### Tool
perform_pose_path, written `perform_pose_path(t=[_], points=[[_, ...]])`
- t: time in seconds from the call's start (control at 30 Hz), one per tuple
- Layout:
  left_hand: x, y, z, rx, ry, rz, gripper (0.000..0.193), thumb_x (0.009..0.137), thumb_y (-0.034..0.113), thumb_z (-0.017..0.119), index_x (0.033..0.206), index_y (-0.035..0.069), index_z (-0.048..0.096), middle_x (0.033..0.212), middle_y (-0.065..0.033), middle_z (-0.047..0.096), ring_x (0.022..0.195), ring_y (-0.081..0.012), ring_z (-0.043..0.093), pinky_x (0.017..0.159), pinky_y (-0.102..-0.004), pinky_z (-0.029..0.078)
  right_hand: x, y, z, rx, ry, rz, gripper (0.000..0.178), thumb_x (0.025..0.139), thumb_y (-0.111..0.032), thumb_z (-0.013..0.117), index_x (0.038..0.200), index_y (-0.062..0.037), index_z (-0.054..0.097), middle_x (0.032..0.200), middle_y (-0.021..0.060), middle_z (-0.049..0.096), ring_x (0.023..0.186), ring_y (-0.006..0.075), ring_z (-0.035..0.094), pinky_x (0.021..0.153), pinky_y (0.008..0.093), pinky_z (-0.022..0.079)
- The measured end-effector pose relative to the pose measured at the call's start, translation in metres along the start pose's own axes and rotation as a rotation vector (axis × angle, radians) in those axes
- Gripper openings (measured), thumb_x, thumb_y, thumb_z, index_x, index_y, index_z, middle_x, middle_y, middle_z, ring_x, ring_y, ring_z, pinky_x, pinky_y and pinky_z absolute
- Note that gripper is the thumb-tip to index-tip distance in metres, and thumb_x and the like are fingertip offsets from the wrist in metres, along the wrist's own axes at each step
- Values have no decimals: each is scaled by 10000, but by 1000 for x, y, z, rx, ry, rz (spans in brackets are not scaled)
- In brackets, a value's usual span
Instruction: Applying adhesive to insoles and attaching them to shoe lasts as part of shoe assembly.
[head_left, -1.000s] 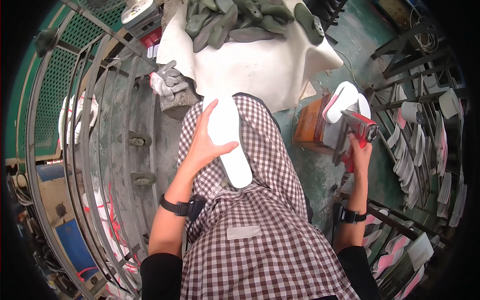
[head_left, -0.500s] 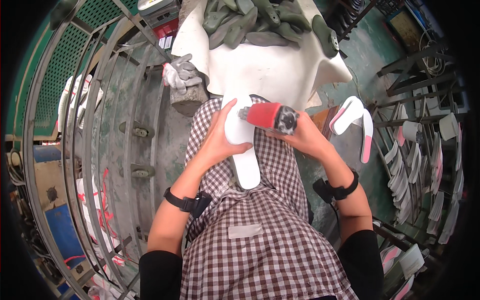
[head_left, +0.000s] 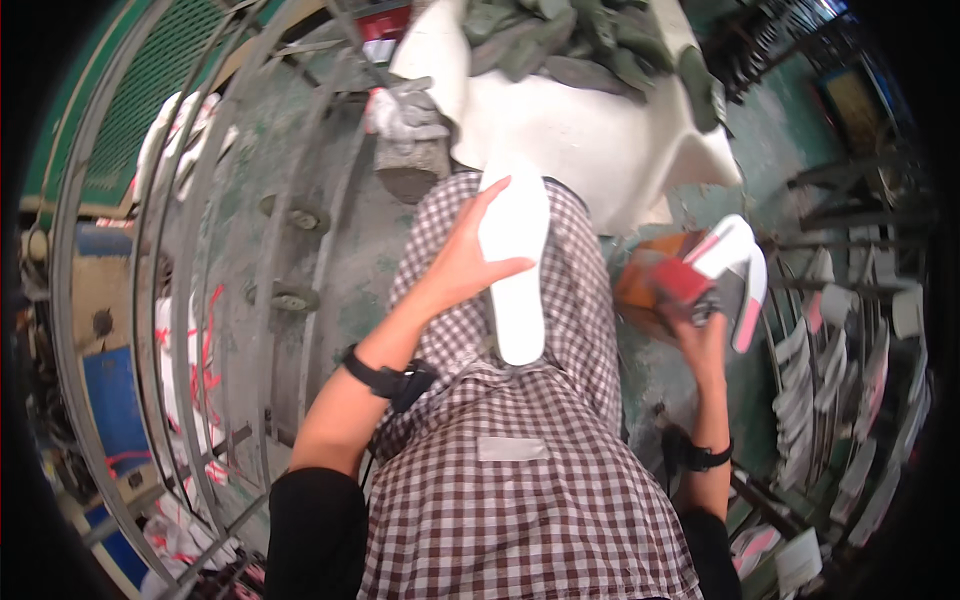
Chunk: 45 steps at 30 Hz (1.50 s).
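My left hand (head_left: 462, 258) grips a white insole (head_left: 516, 275) above my lap. Its thumb lies across the top and its fingers curl over the far left edge. A darker edge shows along the insole's left side; what lies underneath is hidden. Out to the right, my right hand (head_left: 702, 338) is closed on a red staple gun (head_left: 680, 284), smeared by motion. The tool is over an orange-brown box or stool (head_left: 638, 268), just beside a white insole with pink (head_left: 728, 246). A second white-and-pink insole (head_left: 751, 305) hangs next to that one.
Dark green shoe lasts (head_left: 560, 40) are heaped on a white-covered table (head_left: 560, 125) ahead. Grey gloves (head_left: 408, 112) rest on a wooden block (head_left: 412, 172). Metal rack bars (head_left: 325, 200) run along my left. Racks with hanging insoles (head_left: 795, 390) stand at right.
My right hand has lifted the staple gun off the insole and swung it right, to the box. My left hand still holds the insole. The whole view has shifted slightly.
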<state>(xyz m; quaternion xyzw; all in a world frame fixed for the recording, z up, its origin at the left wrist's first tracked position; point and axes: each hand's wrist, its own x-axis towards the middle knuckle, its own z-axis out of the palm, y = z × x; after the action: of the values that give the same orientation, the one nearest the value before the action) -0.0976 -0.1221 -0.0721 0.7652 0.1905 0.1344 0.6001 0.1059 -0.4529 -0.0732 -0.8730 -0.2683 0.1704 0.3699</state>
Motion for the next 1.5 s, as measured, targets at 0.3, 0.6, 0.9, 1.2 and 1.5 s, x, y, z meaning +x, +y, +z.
perform_pose_path(t=[0.3,0.6,0.9,1.2,1.5], points=[[-4,-1,1,-785,251,24,700,913,59,651,1535,31,333,1505,-136,438,1359,-219,442,1130,-343,353,-28,257,-40,-831,538,294,684,850,-176,696,1478,-111,435,1231,207,575,1141,422,551,974,499,444],[-70,61,-85,-1177,637,406,677,966,72,585,1547,234,276,1525,-91,380,1347,-267,462,1106,-439,443,5,-178,126,1430,-1009,227,861,935,-531,611,1542,-36,251,1394,240,516,1154,355,618,972,486,511],[-179,103,-136,-370,1216,399,710,924,287,699,1462,0,336,1417,-143,485,1249,-219,536,1035,-364,458,-26,-400,232,448,-794,-1095,904,767,-202,776,1538,-164,305,1480,226,406,1336,417,460,1020,474,480],[-354,49,-272,-372,1679,-114,607,751,239,769,1248,-19,536,1073,-115,634,938,-226,640,839,-378,538,-21,-380,198,342,-712,-1304,680,760,-104,778,1399,-99,543,1418,205,479,1317,406,466,1095,476,389],[-501,4,-388,156,1561,-825,655,861,503,675,1278,0,633,1155,-172,677,1045,-275,658,930,-400,502,123,-245,172,357,-227,-834,403,832,-33,688,1232,-50,642,1207,156,601,1155,325,566,1003,390,443]])
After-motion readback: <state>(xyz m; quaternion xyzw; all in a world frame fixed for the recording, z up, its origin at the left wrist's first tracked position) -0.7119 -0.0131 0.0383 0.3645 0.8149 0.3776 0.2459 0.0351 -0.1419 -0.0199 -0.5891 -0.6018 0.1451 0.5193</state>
